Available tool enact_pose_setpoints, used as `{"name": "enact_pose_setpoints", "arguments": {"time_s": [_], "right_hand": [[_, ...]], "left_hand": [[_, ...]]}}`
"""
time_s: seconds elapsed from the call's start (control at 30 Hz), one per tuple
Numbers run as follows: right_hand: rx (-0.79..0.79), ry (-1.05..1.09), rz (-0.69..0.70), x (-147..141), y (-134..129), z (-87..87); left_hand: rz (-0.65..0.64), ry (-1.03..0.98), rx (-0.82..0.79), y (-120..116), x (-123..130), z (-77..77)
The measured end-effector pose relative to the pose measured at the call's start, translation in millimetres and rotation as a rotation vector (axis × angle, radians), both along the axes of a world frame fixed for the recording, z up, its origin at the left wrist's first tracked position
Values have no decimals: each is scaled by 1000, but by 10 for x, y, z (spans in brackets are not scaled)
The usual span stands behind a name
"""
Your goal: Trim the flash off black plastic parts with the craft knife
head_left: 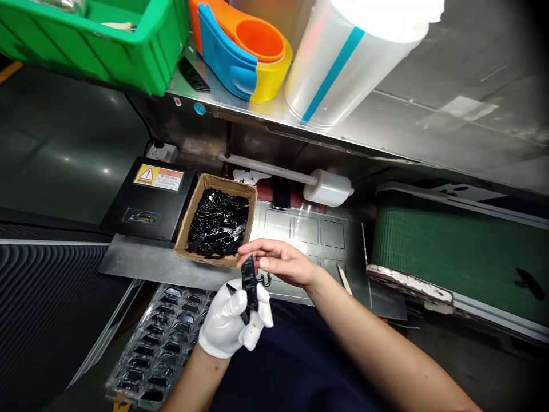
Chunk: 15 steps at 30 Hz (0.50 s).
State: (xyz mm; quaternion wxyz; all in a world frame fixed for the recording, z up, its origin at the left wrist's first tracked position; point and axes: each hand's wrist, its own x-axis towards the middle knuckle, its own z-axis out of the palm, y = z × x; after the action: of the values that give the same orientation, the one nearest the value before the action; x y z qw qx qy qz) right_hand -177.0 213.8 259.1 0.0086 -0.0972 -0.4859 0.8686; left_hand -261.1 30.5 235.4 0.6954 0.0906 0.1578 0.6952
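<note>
My left hand (234, 317), in a white glove, is closed round a flat black plastic part (249, 280) held upright in front of me. A second thin black piece shows between the gloved thumb and the palm, mostly hidden. Beside the part, a small black hook-shaped piece (265, 280) sticks out to the right above the gloved fingers. My bare right hand (281, 260) is at the part's upper end, its fingers stretched out and thumb apart. Whether its fingertips touch the part I cannot tell. Just beyond them stands a cardboard box (182, 237) filled with small black pieces.
Clear trays (160, 337) of black parts lie at lower left. A black box with a warning label (158, 177) stands left, a green conveyor belt (463, 252) right. The overhead shelf holds a green bin (107, 57), a tape dispenser (231, 63) and a film roll (343, 68).
</note>
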Motion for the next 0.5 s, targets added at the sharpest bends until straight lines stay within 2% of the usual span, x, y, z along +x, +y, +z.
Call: {"name": "enact_pose_setpoints", "arguments": {"time_s": [0.13,0.3,0.37,0.5], "right_hand": [[115,-80,11,82,46,55],[347,-214,13,102,58,270],[582,-244,-7,85,21,334],[1219,-197,-56,43,-173,340]], "left_hand": [[41,168,-138,54,-32,55],[10,478,-391,77,-156,229],[9,602,-486,74,-191,257],[63,773,-618,70,-206,215]]}}
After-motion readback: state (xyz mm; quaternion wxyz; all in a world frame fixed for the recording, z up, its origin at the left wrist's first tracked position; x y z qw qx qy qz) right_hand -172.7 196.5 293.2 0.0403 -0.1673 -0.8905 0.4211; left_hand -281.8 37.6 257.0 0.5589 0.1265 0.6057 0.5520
